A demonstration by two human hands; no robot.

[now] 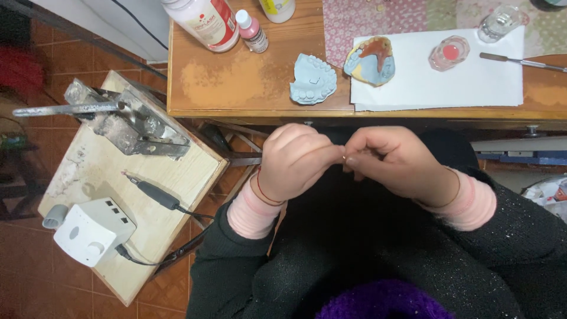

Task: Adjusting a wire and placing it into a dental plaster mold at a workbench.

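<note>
Pink-cuffed hands: left, right fingertips pinched together on tiny item.

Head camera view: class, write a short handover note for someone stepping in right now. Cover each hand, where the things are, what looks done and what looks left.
Left hand and right hand: fingertips pinched together over the lap on something tiny; what it is cannot be told.
On the wooden bench: a plain pale blue dental cast, and on the white paper a second cast carrying a reddish wax plate, a small clear dish with red material and a metal spatula.
On the side board: a motor handpiece lying beside its white control box.
Done: wax plate seated on one cast. Left: plain cast carries nothing.
</note>
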